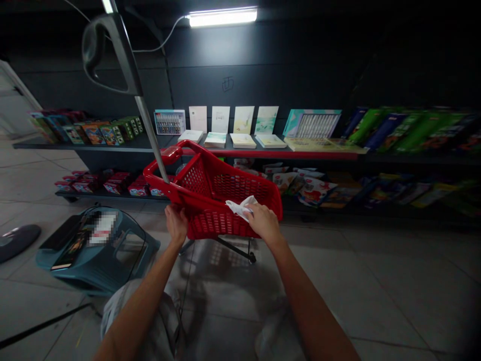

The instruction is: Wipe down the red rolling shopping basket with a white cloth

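A red plastic shopping basket (221,188) on a wheeled frame stands tilted in front of me, its long metal handle (112,55) rising to the upper left. My left hand (176,224) grips the basket's near rim from below. My right hand (263,220) is closed on a crumpled white cloth (240,206) and presses it against the basket's near edge. Both forearms reach forward from the bottom of the view.
A teal plastic stool (108,250) holding flat dark items lies on the tiled floor at the left. Behind the basket run dark shelves (263,150) with notebooks, colour sets and boxed goods. A strip lamp (222,16) glows overhead.
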`<state>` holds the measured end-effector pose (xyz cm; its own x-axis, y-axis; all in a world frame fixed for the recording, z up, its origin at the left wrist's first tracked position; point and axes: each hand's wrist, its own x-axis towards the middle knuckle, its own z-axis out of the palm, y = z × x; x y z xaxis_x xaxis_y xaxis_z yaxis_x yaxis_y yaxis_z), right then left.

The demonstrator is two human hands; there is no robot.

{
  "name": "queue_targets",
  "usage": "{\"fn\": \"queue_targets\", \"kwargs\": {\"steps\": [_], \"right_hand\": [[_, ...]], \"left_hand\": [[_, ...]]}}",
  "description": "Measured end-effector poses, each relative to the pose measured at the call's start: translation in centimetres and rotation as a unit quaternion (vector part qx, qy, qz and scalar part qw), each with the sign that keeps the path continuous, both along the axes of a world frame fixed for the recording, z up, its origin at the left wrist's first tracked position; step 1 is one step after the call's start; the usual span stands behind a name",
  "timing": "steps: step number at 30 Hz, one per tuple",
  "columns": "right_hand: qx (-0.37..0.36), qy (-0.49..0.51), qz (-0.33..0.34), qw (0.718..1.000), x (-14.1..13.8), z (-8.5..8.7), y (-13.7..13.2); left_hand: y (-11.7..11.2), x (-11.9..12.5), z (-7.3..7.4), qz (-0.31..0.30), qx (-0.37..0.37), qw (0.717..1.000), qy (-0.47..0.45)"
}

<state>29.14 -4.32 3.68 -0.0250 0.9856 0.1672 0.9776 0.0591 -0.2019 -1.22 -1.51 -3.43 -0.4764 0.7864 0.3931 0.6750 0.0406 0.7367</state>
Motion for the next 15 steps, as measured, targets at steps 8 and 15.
{"fn": "queue_targets", "kwargs": {"steps": [8, 15], "right_hand": [[-0.024, -0.008, 0.049, 0.998, -3.7, 1.6, -3.0], [-0.027, -0.021, 0.097, 0.995, -6.0, 2.1, -4.5]], "left_hand": [[-1.4, 2.5, 1.4, -0.03, -0.029, 0.994, -0.104], [0.2, 1.1, 2.0, -0.116, -0.084, 0.984, -0.102]]}}
